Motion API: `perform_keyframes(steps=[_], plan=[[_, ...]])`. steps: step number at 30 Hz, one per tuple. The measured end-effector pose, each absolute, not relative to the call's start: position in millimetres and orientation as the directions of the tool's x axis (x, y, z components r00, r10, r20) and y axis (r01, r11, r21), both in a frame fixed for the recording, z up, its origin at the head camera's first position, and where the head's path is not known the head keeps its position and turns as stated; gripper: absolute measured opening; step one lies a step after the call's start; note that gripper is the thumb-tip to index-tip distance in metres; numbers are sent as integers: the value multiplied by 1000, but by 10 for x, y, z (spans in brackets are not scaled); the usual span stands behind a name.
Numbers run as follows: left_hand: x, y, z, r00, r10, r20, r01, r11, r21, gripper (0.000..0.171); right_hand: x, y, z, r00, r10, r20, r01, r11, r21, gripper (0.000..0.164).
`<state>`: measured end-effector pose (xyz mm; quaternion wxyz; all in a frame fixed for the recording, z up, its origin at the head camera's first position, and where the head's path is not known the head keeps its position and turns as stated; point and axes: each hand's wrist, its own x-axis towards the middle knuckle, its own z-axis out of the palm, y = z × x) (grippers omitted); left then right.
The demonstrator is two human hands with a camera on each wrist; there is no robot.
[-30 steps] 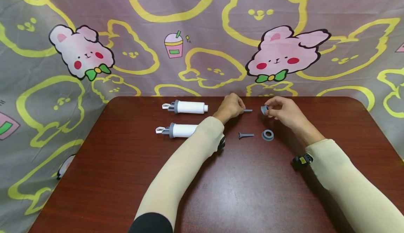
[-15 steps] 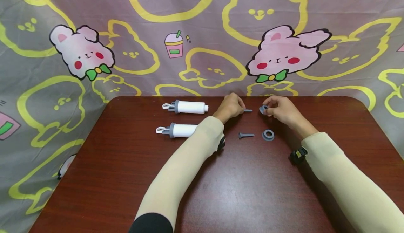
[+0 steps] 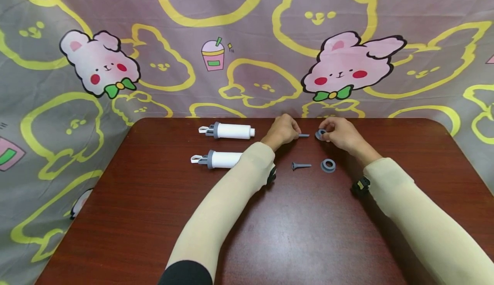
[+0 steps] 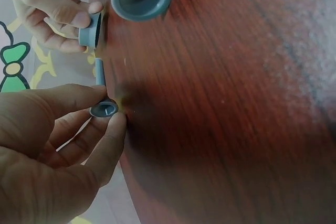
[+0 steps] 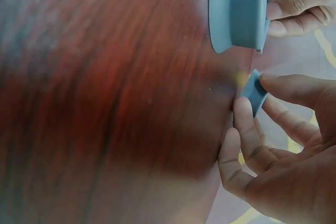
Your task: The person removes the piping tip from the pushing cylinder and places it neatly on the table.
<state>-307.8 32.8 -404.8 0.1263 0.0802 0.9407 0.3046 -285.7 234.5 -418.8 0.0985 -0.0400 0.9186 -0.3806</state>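
My left hand (image 3: 283,130) pinches the flared end of a small grey funnel-shaped piece (image 4: 104,109) between thumb and finger, near the table's far edge. Its thin stem (image 3: 305,135) points right, toward my right hand. There my right hand (image 3: 341,135) holds a grey flanged ring (image 5: 255,94) between thumb and fingers, low over the tabletop; whether it touches the wood I cannot tell. A small gap separates ring and stem. Nearer me lie a second grey funnel-shaped piece (image 3: 301,165) and a second grey flanged ring (image 3: 327,171), flat on the table.
Left of my left hand lies a white cylinder (image 3: 233,131) with a grey slotted collar and white loop. A similar cylinder (image 3: 224,160) lies nearer, its right end hidden by my left sleeve. A patterned cloth (image 3: 262,40) hangs behind the brown table (image 3: 301,225).
My right hand has shifted slightly left with the ring, tipping it flatter and bringing it closer to the stem. My left hand stays nearly in place.
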Motion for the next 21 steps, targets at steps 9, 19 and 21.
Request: perform_keyframes(steps=[9,19,21], plan=[[-3084,355,-4039,-955,224,-194,71,809,583,6,-2870,2332,-4221,-978,-146,-150,0,716,-699,26],[-3092,357,-4063,-957,218,-191,68,810,583,7,-2886,2316,-4239,-979,-145,-140,-10,727,-687,25],[-3091,358,-4066,-958,215,-191,65,809,584,7,-2886,2316,-4240,-979,-147,-139,-12,726,-688,25]])
